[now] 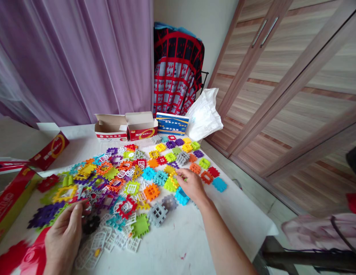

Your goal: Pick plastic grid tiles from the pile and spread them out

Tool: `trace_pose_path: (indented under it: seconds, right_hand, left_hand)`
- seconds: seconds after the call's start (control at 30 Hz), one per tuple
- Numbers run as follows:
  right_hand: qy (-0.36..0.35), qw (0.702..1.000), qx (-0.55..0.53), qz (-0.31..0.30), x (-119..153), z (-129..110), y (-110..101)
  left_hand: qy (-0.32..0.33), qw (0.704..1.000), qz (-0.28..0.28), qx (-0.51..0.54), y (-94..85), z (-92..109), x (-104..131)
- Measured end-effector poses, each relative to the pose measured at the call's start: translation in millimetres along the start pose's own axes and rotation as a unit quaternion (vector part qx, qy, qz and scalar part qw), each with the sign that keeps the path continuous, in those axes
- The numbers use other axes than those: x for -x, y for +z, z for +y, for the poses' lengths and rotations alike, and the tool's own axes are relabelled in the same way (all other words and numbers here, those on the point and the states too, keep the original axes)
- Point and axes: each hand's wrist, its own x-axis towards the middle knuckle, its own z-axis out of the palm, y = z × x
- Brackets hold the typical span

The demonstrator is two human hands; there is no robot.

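Toothed plastic building blocks in many colours lie in a loose heap across the white-covered table. My right hand is closed in a pinch at a yellow block, just above a lime green block. A blue block lies under that hand, and a turquoise block sits to its left. At the heap's near left edge, my left hand has its fingers curled together; what they hold, if anything, is hidden. Close by are a black wheel-like piece and a dark purple block.
Open cartons and a blue box stand along the back, beside a white bag. A large red-and-green box takes up the left side. White window-frame pieces are scattered in front. A wooden wardrobe stands right.
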Motion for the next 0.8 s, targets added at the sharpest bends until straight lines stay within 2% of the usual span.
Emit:
trace_pose_path:
  seconds: [0.1,0.23,0.33,0.43,0.6,0.8]
  right_hand:
    - [0.016,0.999,0.03,0.039,1.9,29.9,-28.0]
    - [0.052,0.986,0.14,0.076,14.2,68.7,-66.2]
    - [0.053,0.972,0.213,0.087,27.5,88.3,-83.9]
    - [0.054,0.965,0.242,0.082,36.2,97.4,-90.5]
    - [0.052,0.961,0.265,0.066,36.7,98.3,-90.0]
    - [0.049,0.954,0.293,0.049,43.2,105.5,-87.7]
  left_hand:
    - [-0.011,1.0,-0.001,-0.013,-0.4,3.6,2.4]
    - [-0.017,1.0,-0.011,-0.019,-0.8,0.7,2.3]
    - [-0.017,1.0,-0.007,-0.015,-0.6,-4.5,0.6]
    - [-0.005,1.0,-0.005,-0.016,-0.8,-6.0,0.5]
    - [-0.002,1.0,-0.003,-0.018,-1.4,-5.1,1.4]
    - [0.002,1.0,0.003,-0.015,-0.8,-21.3,-8.4]
